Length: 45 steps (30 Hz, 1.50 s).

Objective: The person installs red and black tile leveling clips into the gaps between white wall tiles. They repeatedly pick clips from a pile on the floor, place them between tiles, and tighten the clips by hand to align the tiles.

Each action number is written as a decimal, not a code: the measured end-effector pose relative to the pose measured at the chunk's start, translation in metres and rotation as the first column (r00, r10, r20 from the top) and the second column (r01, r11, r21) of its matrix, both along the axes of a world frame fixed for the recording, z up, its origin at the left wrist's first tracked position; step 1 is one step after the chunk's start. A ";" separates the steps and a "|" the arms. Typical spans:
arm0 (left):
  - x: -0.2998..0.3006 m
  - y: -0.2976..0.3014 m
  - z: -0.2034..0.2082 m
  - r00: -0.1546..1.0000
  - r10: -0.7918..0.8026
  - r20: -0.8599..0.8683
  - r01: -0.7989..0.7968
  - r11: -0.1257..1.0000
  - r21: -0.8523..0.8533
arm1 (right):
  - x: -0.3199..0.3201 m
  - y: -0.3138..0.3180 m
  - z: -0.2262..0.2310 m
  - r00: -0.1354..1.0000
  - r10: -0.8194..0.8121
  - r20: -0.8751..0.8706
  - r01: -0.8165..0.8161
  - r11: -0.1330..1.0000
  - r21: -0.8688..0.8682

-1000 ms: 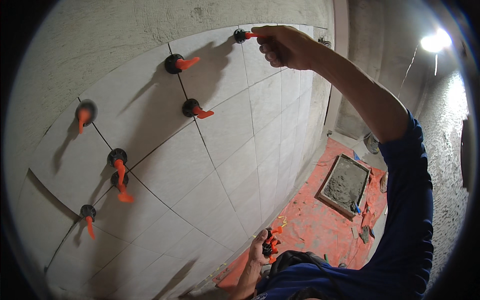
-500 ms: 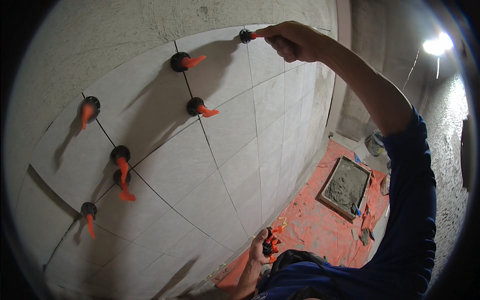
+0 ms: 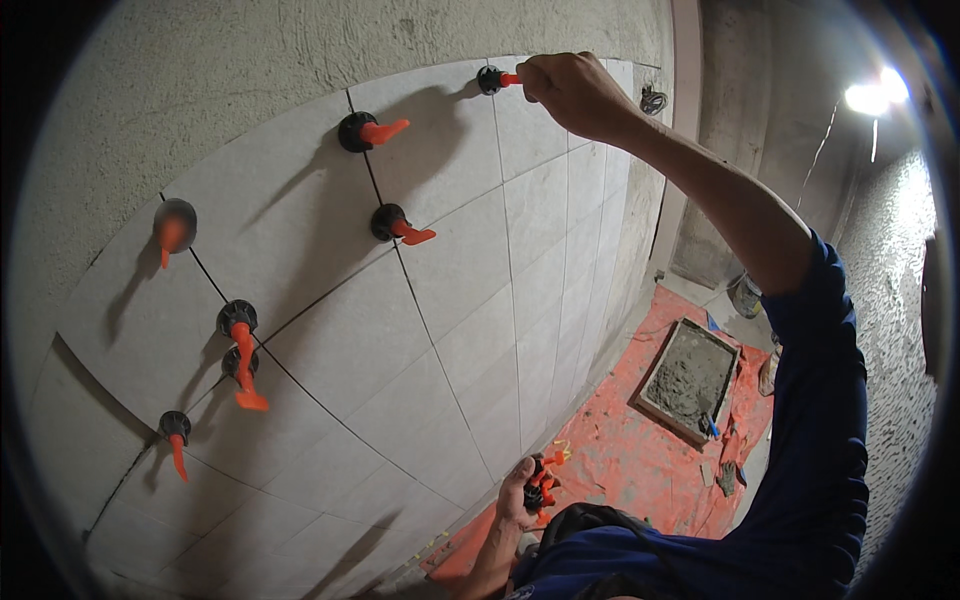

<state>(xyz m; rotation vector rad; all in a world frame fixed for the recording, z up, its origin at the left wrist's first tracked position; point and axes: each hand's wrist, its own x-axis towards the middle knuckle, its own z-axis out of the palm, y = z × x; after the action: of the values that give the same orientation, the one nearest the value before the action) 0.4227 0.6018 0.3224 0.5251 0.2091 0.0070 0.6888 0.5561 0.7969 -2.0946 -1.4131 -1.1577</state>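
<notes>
My right hand (image 3: 580, 90) reaches to the top edge of the tiled wall, its fingers closed round the red handle of a tile leveler (image 3: 490, 79). That leveler's black round base sits on the joint at the tile edge. Low down near my body, my left hand (image 3: 518, 498) is closed on a bunch of tile levelers (image 3: 541, 484) with black bases and red handles. Other levelers stand on the tile joints to the left: one upper leveler (image 3: 358, 131), one below it (image 3: 390, 222), a pair (image 3: 237, 317) at a tile corner, and more farther left.
Grey tiles (image 3: 450, 290) cover the wall, with rough bare plaster (image 3: 250, 110) above them. On the floor, a red sheet (image 3: 600, 440) lies under a shallow tray (image 3: 640, 402) of wet mortar. A bucket (image 3: 745, 295) stands beyond. A bright lamp (image 3: 868, 98) shines at right.
My right hand has turned at the wrist and its fingers now wrap the red handle, where they earlier pinched it with a finger extended. The left hand stays with its bunch; the view has shifted slightly.
</notes>
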 end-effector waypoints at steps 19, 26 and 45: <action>-0.011 0.001 -0.012 0.999 0.029 -0.019 -0.030 0.999 -0.024 | -0.041 -0.042 -0.011 0.940 0.010 -0.340 0.019 0.997 0.081; -0.017 0.000 0.007 0.990 0.101 0.095 -0.085 0.983 -0.164 | -0.102 -0.105 -0.169 0.402 0.283 -0.871 -0.230 0.952 0.203; -0.073 -0.171 -0.003 0.925 0.352 -0.145 -0.360 0.932 -0.036 | -0.171 -0.193 -0.414 -0.147 0.108 -0.983 -0.608 0.774 0.176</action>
<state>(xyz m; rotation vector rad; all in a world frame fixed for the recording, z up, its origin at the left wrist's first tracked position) 0.3497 0.4307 0.3193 0.4197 0.4357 0.3198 0.5181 0.3630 0.3824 -1.5902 -1.1681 0.9979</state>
